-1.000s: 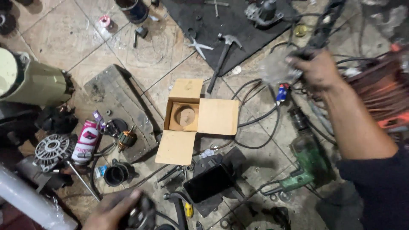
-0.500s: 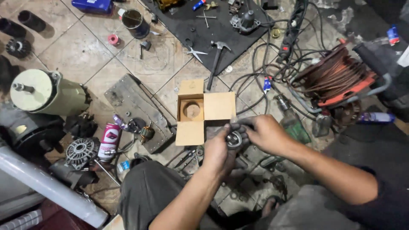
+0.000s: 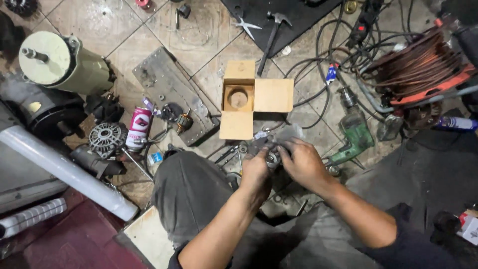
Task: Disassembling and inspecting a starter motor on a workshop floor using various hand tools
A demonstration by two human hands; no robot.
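Right, both my hands are together down here over the floor, just near of the open cardboard box [image 3: 247, 98]. My left hand [image 3: 255, 175] cups a small round metal part [image 3: 272, 158] from the left, and my right hand [image 3: 302, 163] closes over it from the right, fingers curled onto the clear plastic wrapping [image 3: 284, 135] that sticks out on the far side. So both are clamped on the same piece, fingers nearly touching (most of it is hidden under them, so I can't say exactly what kind of part it is).

How far along? The box stands with its flaps folded out and its round cardboard insert showing nothing inside, so I'd judge the part is already out of its packing. The wrapping clings to it yet, so the unwrapping looks only partly done, and nothing is fitted anywhere that I can see.

Around me: a green power drill [image 3: 354, 135] just right of my hands, an orange cable reel [image 3: 419, 67] far right, a hammer [image 3: 272, 29] on the dark mat beyond the box, a pink spray can [image 3: 140, 128] and a pale green motor housing [image 3: 64, 62] off to the left.
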